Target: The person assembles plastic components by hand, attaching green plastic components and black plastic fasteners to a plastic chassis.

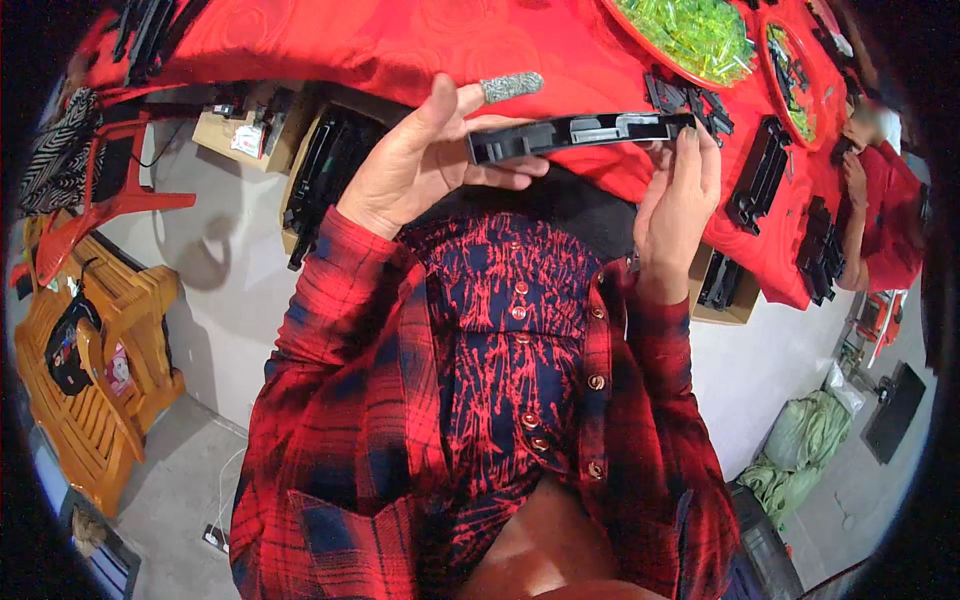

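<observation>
A long, narrow black plastic part with a slotted edge is held up between my two hands, above the front edge of the red-covered table. My left hand has its lower fingers curled under and behind the part's left end, while its thumb points up, off the part. A grey patterned finger cot covers the stretched index finger of that hand. The right end of the part is pinched in the fingertips of my right hand.
The red tablecloth carries red-rimmed baskets of green-yellow clear pieces and several black plastic parts. Cardboard boxes of parts stand below the table's edge. A person in red sits at right; a wooden chair stands at left.
</observation>
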`<state>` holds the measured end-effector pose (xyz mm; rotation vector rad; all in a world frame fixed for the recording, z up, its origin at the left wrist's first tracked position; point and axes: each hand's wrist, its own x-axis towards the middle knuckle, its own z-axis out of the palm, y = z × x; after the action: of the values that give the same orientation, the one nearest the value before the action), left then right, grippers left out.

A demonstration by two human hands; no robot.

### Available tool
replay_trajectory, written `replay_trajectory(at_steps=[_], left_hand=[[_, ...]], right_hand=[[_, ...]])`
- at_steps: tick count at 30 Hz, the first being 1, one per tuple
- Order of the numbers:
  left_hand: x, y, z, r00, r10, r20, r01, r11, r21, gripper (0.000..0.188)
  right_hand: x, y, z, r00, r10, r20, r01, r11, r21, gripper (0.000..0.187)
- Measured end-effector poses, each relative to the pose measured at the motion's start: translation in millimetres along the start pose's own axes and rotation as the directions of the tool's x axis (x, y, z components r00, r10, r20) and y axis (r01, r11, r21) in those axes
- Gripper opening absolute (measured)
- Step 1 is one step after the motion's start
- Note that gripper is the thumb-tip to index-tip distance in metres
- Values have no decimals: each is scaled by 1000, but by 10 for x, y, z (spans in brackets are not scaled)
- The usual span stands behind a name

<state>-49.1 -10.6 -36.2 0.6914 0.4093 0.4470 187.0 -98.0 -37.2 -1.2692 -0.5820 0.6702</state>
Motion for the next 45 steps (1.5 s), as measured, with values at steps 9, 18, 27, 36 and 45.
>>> replay_trajectory(at_steps=[9,18,27,36,45], left_hand=[[219,-271,173,859,461,-225,-442,888,129,65],[285,-322,379,808,393,-438,-378,917,124,32],[221,-482,382,924,236,-301,-127,932,341,36],[190,-584,494,916,211,-341,-31,885,464,30],[155,-602,489,934,220,-282,-161,963,218,23]], right_hand=[[-305,71,131,993,99,68,-111,970,218,27],[-698,64,127,808,228,544,-4,924,-381,30],[-235,-33,258,941,12,337,95,949,-301,39],[-160,-127,535,927,-38,373,195,899,-393,45],[-260,-162,516,908,-102,406,221,940,-259,53]])
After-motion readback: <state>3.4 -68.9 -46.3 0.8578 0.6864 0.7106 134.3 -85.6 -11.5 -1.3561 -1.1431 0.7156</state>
